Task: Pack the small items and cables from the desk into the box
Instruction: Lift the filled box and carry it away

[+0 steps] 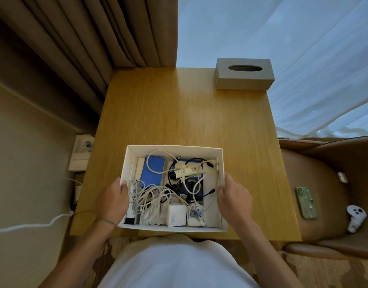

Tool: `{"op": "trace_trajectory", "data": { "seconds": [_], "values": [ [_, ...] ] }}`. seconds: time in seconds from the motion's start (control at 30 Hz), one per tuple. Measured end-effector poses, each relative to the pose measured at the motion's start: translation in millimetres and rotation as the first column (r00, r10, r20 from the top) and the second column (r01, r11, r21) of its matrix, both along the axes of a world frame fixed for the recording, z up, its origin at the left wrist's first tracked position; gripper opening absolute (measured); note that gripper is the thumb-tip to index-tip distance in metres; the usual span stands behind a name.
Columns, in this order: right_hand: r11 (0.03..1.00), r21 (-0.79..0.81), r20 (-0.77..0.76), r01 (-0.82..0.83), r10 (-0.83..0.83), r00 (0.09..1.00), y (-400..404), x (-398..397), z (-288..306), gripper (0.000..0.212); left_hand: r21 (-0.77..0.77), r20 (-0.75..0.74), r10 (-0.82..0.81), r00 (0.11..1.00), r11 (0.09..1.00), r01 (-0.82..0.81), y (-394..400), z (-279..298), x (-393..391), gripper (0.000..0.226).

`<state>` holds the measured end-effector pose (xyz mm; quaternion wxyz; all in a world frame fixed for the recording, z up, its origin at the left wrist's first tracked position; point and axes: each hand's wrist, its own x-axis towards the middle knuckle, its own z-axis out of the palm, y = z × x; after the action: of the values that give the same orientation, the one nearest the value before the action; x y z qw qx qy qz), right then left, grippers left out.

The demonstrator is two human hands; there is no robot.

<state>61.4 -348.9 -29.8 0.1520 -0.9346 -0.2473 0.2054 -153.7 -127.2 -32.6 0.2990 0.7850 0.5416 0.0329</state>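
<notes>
Here the left hand (112, 201) grips the left wall of the white box (174, 148), thumb hooked over the rim and fingers curled down the outside; a thin band circles that wrist. The right hand (234, 197) makes the matching grip on the right wall, thumb tip over the rim, fingers wrapped against the outer face. Both forearms reach in from the bottom of the view, past a white shirt.

The box sits on the near part of the wooden worktop (185, 113), close to its front edge. Inside, a tangle of white cables (156, 196) fills the middle and loops up toward the far wall. A white charger marked 120W (175, 216) stands at the near wall, with a small white patterned item (194, 215) just beside it. A white tube with a black cap (132, 201) lies along the left wall. A blue flat case (153, 170) rests in the far left part, and a cream tube with a dark cap (187, 171) lies across the far right part above a black cable (196, 161).

A grey tissue box (244, 73) stands at the far right corner of the worktop. On the brown chair (324, 183) to the right lie a green phone (305, 202) and a white controller (355, 218), near each other. Beige curtains (95, 38) hang at the upper left.
</notes>
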Motion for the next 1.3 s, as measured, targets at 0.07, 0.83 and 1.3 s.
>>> {"op": "trace_trajectory", "data": {
  "seconds": [0.07,0.83,1.3],
  "values": [
    [1.0,-0.001,0.017,-0.003,0.003,1.0,3,10,3,0.019,0.012,-0.009,0.009,1.0,1.0,-0.009,1,4,9,0.036],
    [0.866,0.087,0.174,0.492,-0.499,0.849,-34,-51,61,0.009,0.063,0.272,-0.519,0.811,0.85,0.523,53,41,66,0.041],
    [0.516,0.133,0.144,0.846,-0.855,0.498,-127,-191,62,0.025,0.075,0.193,-0.842,0.504,0.525,0.848,-35,49,83,0.04]
  ]
}}
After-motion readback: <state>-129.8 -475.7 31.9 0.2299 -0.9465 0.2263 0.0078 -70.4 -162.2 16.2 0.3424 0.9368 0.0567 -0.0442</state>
